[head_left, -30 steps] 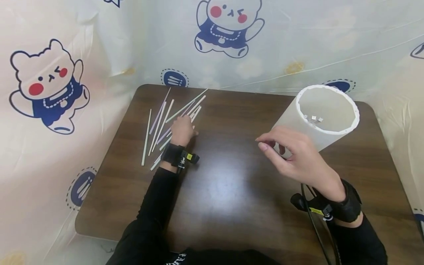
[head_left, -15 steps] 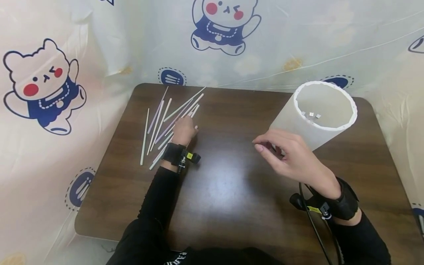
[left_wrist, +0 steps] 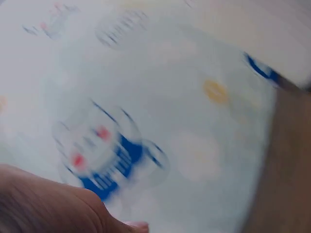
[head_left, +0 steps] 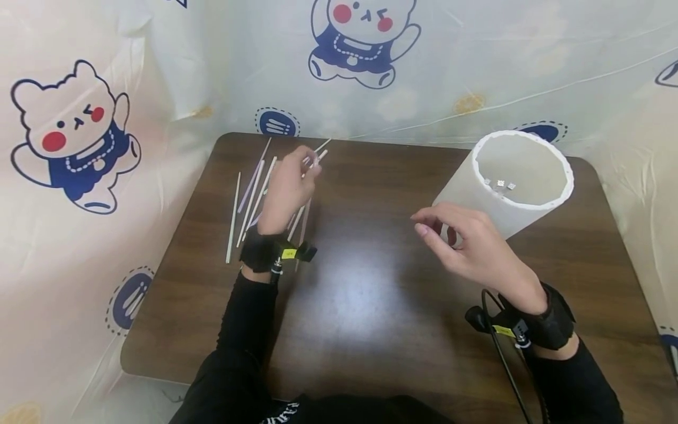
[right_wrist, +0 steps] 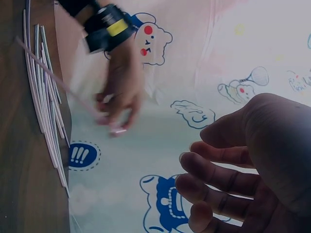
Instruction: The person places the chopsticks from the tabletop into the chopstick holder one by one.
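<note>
Over the left part of the table, my left hand (head_left: 287,189) is raised and pinches one end of a thin pinkish stick (right_wrist: 62,82), blurred in the right wrist view. Its other end slants away from the hand. Below lie several slim white, pale green and lilac sticks (head_left: 233,221), loosely side by side. My right hand (head_left: 471,244) hovers in front of a white cylindrical bin (head_left: 468,182), fingers loosely bent, nothing in them. Inside the bin are a few small white pieces (head_left: 500,184), too small to make out. The left wrist view shows only part of the hand.
The brown wooden table (head_left: 365,330) has rounded corners. A pale curtain (head_left: 212,70) with bear drawings hangs along its back and sides. A black cable (head_left: 500,359) runs from the right wrist camera toward the near edge.
My left hand was down among the sticks; now it has risen, lifting one stick off the table. My right hand and the bin have stayed about where they were.
</note>
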Tool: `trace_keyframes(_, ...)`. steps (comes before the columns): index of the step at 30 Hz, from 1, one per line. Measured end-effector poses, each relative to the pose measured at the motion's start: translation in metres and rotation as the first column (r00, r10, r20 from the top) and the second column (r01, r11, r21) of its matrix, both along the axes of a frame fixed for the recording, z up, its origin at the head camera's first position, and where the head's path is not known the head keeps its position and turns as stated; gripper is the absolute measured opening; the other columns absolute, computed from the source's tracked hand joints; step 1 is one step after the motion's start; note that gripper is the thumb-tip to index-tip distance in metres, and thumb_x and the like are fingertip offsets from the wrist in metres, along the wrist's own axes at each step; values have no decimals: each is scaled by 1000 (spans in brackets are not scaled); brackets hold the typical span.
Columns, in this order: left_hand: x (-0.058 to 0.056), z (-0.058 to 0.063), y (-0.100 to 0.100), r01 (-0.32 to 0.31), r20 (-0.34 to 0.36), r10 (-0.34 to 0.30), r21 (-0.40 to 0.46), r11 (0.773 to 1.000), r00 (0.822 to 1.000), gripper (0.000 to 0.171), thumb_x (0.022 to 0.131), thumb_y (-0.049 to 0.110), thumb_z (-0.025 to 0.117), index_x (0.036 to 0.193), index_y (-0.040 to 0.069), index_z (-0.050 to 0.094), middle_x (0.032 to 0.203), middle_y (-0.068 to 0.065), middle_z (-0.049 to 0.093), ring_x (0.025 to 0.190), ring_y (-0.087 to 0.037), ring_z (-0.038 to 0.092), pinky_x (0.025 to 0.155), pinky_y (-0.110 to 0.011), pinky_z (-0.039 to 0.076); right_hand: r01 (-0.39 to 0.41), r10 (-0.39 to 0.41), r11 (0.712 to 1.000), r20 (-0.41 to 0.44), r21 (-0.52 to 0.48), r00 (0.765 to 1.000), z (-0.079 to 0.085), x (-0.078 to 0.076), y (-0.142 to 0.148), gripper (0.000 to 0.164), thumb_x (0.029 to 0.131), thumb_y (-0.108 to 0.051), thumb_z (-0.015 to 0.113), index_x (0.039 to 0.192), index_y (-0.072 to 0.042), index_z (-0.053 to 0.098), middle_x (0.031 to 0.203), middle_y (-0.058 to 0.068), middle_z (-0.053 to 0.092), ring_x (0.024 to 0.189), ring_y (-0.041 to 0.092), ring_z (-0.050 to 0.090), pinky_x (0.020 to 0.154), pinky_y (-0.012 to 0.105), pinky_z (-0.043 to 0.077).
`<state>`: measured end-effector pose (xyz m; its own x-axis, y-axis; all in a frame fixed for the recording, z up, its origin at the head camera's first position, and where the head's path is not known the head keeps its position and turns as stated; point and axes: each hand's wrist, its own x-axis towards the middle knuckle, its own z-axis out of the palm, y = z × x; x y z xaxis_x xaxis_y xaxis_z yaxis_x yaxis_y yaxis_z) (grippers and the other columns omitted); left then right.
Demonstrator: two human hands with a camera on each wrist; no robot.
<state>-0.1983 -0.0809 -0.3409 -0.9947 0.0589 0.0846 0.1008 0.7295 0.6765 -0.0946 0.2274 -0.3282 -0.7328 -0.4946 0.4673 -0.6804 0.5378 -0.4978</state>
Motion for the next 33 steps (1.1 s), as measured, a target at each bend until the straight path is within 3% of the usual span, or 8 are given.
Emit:
trace_keyframes(2,11,19,4,39,-134,-31,57,998,991,25,103,25,60,125,14,64,101,-12,75,78,-26,68,65,-37,50,16,-16,1000,5,8,1000,0,-1,-1,27,87,-1,74,113,-8,72,81,-6,68,76,0,54,59,15,46)
trace_keyframes(5,30,45,13,108,-330,-60,127,986,942,24,102,26,62,121,12,67,100,-12,78,80,-23,70,69,-35,54,41,-41,999,-3,19,999,0,-3,-3,33,88,-3,74,120,-8,69,79,-5,67,75,0,54,60,14,45)
trace_keyframes(8,47,65,21,189,-507,-75,177,966,859,23,101,24,65,114,6,69,96,-12,78,80,-21,73,73,-33,58,58,-58,998,-16,26,998,0,-5,-6,42,87,-4,75,128,-7,65,79,-4,68,73,2,54,59,15,45)
trace_keyframes(13,73,85,32,343,-720,-111,185,921,685,20,97,13,69,109,-3,69,91,-14,75,79,-19,72,76,-26,59,70,-69,997,-39,20,997,-1,-10,-10,55,85,-3,79,136,-5,59,80,0,70,68,5,54,55,17,44)
trace_keyframes(17,90,92,39,408,-794,-142,143,902,591,18,93,5,72,108,-4,70,95,-15,75,84,-20,71,82,-26,58,68,-65,997,-76,35,995,-3,-12,-12,55,86,-6,80,137,-5,58,78,0,69,64,7,53,53,16,42)
trace_keyframes(21,104,94,44,462,-822,-189,100,881,538,19,90,4,75,107,-4,70,97,-14,76,87,-21,70,83,-30,58,61,-56,998,-115,35,992,-5,-13,-13,46,96,-26,70,135,-5,59,76,0,68,61,6,52,53,14,40)
trace_keyframes(26,120,91,50,533,-842,-222,89,841,491,19,91,6,75,106,-4,69,96,-15,75,90,-22,71,83,-31,59,30,-32,999,-144,-16,989,-8,-11,-15,44,101,-38,58,127,-3,65,78,1,68,63,6,50,56,13,37)
trace_keyframes(33,131,88,55,584,-855,-248,77,808,455,18,92,7,73,106,-4,69,94,-14,74,86,-20,72,79,-28,60,0,-3,1000,-157,-23,988,-8,-6,-14,41,103,-41,53,107,-5,73,84,2,71,69,7,53,64,13,42)
